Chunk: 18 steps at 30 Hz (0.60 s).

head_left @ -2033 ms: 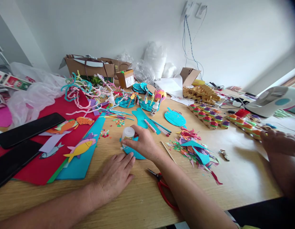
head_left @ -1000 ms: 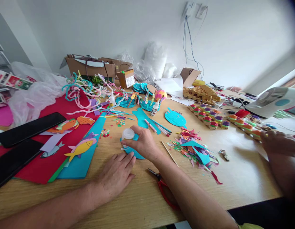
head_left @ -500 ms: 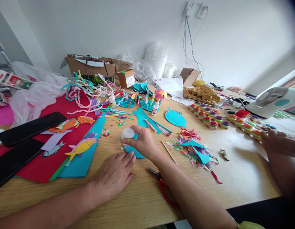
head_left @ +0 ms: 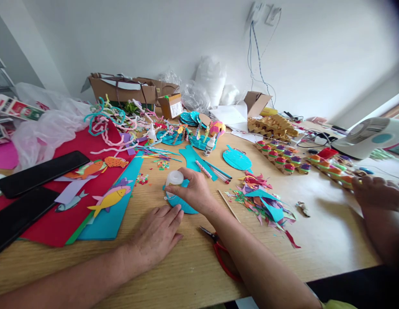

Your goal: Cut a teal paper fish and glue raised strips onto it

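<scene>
My right hand [head_left: 194, 191] grips a white squeeze bottle [head_left: 173, 178] between thumb and fingers, base up, over the left side of a blue disc [head_left: 184, 207] (contact between bottle tip and disc cannot be confirmed). Work on this disc appears to be partway: no ornament shows on its visible part, whereas the decorated discs [head_left: 169, 138] beyond my right hand already bear upright pieces; such pieces, by comparison, remain unfitted here. Pose: the right forearm reaches in diagonally, wrist low; the left hand [head_left: 159, 234] lies palm down, grasping nothing, fingers extended, fingertips at the disc's near edge. Red-handled scissors [head_left: 218, 249] lie partly beneath the right forearm; a thin stick [head_left: 228, 205] lies just right of the right wrist, with paper scraps [head_left: 266, 201] farther right. Paper fish [head_left: 112, 199] lie left of my left hand. Well to the right rests a co-worker's hand [head_left: 376, 193], its grip unclear.
</scene>
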{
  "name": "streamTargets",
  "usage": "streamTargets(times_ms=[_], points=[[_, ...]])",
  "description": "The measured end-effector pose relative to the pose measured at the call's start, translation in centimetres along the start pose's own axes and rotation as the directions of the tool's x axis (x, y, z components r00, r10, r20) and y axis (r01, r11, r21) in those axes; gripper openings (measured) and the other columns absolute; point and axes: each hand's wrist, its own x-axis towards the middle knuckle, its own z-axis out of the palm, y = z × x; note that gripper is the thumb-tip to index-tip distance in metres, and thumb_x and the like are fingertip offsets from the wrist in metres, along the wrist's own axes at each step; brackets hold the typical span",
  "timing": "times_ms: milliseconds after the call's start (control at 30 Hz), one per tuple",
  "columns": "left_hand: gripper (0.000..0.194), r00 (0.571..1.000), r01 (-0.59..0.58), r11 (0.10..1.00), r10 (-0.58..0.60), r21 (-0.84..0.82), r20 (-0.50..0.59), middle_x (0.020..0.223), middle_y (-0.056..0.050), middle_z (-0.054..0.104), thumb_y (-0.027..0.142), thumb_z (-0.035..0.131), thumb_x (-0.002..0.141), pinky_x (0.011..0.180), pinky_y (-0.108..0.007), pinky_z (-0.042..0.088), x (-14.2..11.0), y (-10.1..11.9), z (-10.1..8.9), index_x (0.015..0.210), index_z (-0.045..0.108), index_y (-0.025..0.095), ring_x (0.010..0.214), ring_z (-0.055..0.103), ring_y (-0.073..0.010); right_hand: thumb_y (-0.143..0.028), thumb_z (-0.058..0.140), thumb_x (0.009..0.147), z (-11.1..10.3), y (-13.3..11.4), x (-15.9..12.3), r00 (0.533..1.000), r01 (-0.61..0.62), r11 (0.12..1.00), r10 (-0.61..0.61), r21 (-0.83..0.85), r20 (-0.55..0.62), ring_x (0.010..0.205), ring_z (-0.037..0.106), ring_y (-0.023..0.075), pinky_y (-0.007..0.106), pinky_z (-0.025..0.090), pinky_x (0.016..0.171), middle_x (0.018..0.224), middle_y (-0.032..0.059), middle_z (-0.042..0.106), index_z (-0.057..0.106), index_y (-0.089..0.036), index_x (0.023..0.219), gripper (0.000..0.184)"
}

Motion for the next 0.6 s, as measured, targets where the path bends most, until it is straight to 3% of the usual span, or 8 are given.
streamTargets(times_ms=[600], points=[[0.039,1.000,0.006,1.000,-0.006,-0.025,0.008,0.122,-0.015,0.061,0.027,0.050,0.088,0.084,-0.046,0.049,0.15,0.02,-0.17,0.123,0.054,0.009,0.106,0.056,-0.0307,-0.035,0.075,0.067,-0.15,-0.47,-0.23,0.999,-0.014,1.000,0.015,-0.025,0.044,0.064,0.053,0.0126,0.022,0.035,0.058,0.068,-0.0031,0.059,0.057,-0.018,0.071,0.026]])
